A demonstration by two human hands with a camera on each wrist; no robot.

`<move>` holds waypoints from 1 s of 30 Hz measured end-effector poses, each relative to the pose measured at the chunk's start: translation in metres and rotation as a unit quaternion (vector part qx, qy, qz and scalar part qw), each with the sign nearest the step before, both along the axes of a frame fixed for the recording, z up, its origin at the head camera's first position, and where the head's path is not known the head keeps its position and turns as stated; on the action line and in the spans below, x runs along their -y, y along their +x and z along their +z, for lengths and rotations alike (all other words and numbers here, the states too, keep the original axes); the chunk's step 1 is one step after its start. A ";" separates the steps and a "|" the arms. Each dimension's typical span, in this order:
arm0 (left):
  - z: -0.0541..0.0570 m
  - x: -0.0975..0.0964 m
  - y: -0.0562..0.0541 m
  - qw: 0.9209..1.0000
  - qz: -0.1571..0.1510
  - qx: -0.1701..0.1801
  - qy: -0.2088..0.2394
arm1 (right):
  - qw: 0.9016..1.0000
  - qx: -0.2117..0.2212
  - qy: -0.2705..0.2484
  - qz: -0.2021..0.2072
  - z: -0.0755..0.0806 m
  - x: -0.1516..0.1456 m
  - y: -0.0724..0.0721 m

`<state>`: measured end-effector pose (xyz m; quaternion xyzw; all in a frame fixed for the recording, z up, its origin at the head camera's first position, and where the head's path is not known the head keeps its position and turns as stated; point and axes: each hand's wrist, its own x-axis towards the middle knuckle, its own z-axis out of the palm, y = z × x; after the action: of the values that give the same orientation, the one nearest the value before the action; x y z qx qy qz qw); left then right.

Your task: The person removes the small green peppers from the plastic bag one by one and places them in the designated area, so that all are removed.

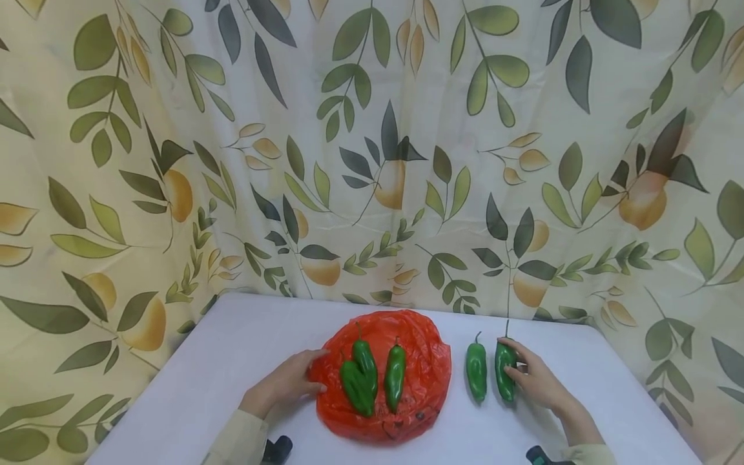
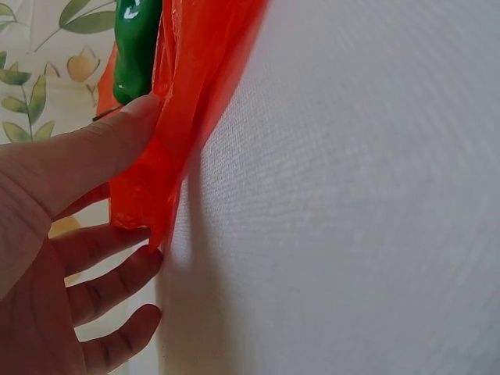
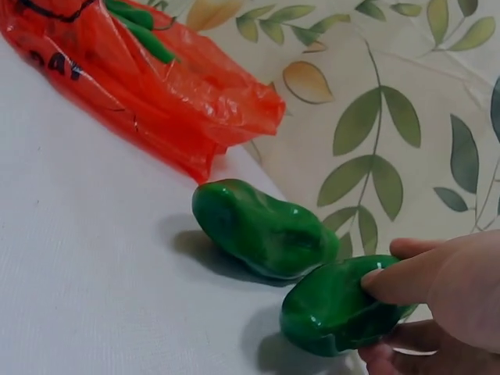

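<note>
A red plastic bag (image 1: 401, 329) lies spread on the white table, with three green peppers (image 1: 395, 378) on it. Two of those lie against each other on its left half. At the bag's left edge my left hand (image 1: 287, 381) holds the plastic between thumb and fingers, as the left wrist view shows. Right of the bag, a green pepper (image 1: 476, 371) rests on the tabletop, stem pointing away. Beside it, my right hand (image 1: 537, 381) grips another green pepper (image 3: 332, 308), thumb on its side. Some of the right fingers are hidden behind that pepper.
The white table (image 1: 232, 342) ends at a curtain (image 1: 372, 232) printed with leaves and fruit, hanging along its back. Dark markings (image 3: 55, 66) show on the bag's near side.
</note>
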<state>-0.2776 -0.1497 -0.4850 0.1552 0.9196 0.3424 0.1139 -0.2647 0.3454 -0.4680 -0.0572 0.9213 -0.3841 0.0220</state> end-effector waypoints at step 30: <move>-0.001 0.000 -0.002 1.000 -0.005 -0.007 0.001 | 0.998 0.012 0.058 0.028 -0.005 -0.005 -0.001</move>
<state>-0.2796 -0.1494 -0.4861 0.1624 0.9193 0.3413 0.1096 -0.2658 0.3506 -0.4728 -0.0768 0.9395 -0.3303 0.0472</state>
